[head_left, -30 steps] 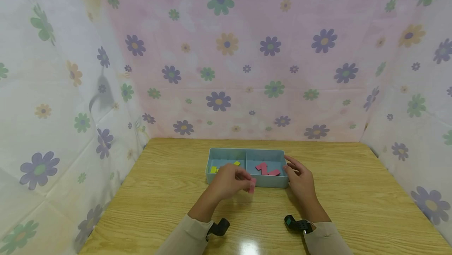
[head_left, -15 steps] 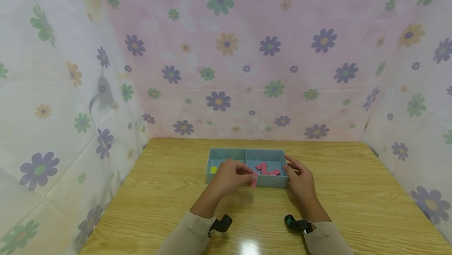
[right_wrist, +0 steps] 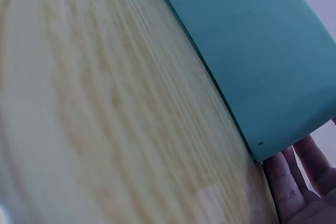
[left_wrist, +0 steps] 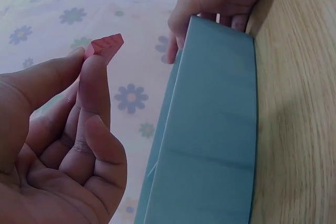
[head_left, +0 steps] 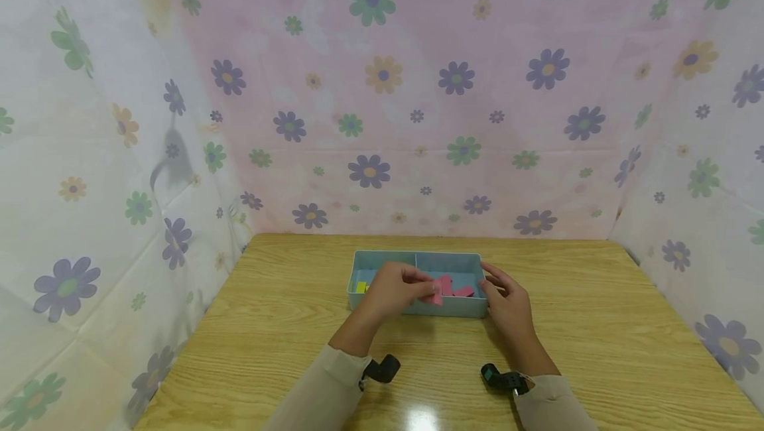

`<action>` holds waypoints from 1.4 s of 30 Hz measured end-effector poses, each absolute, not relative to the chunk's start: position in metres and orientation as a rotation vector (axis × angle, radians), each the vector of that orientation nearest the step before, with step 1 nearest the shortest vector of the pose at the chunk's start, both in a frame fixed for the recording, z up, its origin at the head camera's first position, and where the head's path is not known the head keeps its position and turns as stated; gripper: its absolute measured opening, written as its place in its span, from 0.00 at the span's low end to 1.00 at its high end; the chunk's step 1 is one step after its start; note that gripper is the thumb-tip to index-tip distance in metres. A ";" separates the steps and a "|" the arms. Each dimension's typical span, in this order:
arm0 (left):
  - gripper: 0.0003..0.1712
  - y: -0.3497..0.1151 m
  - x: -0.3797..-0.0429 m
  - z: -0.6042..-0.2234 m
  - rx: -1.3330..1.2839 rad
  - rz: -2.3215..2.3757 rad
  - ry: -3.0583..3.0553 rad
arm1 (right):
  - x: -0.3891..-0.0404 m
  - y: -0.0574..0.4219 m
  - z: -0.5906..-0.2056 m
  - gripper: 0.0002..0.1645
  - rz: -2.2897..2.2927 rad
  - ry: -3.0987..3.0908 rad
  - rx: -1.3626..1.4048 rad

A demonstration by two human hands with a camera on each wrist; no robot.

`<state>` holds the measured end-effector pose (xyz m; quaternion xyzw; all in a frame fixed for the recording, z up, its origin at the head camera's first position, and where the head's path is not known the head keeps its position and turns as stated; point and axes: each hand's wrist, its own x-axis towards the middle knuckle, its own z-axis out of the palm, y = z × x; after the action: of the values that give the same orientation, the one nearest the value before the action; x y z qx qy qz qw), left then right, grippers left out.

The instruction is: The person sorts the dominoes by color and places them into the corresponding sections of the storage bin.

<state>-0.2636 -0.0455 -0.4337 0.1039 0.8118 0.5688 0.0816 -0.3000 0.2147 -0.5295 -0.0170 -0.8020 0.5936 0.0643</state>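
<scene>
My left hand (head_left: 396, 290) pinches a small pink block (head_left: 438, 291) between thumb and fingertips, over the front wall of a blue two-compartment box (head_left: 382, 260). The left wrist view shows this block's ridged end (left_wrist: 106, 46) above the curled fingers, apart from the box wall (left_wrist: 210, 119). My right hand (head_left: 510, 305) grips the box's right end; a digit reaches over the rim while other fingers (right_wrist: 286, 182) lie along the outside. Several pink blocks (head_left: 463, 292) lie in the right compartment. A yellow block (head_left: 361, 286) shows in the left one, much of which my left hand hides.
The box stands on a wood-grain table (head_left: 286, 325). A flowered cloth (head_left: 394, 119) hangs behind the table and along both sides. Black wrist cameras (head_left: 383, 369) sit on both forearms.
My left hand has moved right and slightly up and away, bringing the pinched pink block from before the box to over its right compartment's front edge. My right hand stays put.
</scene>
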 end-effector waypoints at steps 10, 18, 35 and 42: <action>0.10 -0.037 -0.277 -0.431 0.269 1.774 2.364 | -0.298 0.214 -0.528 0.25 1.811 -2.414 -0.033; 0.10 -0.027 -0.287 -0.429 0.211 1.807 2.310 | -0.297 0.215 -0.525 0.26 1.825 -2.422 -0.044; 0.10 -0.025 -0.300 -0.438 0.147 1.880 2.245 | -0.300 0.214 -0.529 0.25 1.826 -2.408 -0.044; 0.09 -0.025 -0.303 -0.439 0.132 1.913 2.201 | -0.299 0.215 -0.528 0.26 1.825 -2.414 -0.049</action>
<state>-0.3034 -0.0246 -0.4394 0.0448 0.7493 0.6513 0.1109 -0.2994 0.2149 -0.5283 -0.0160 -0.7962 0.6021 0.0576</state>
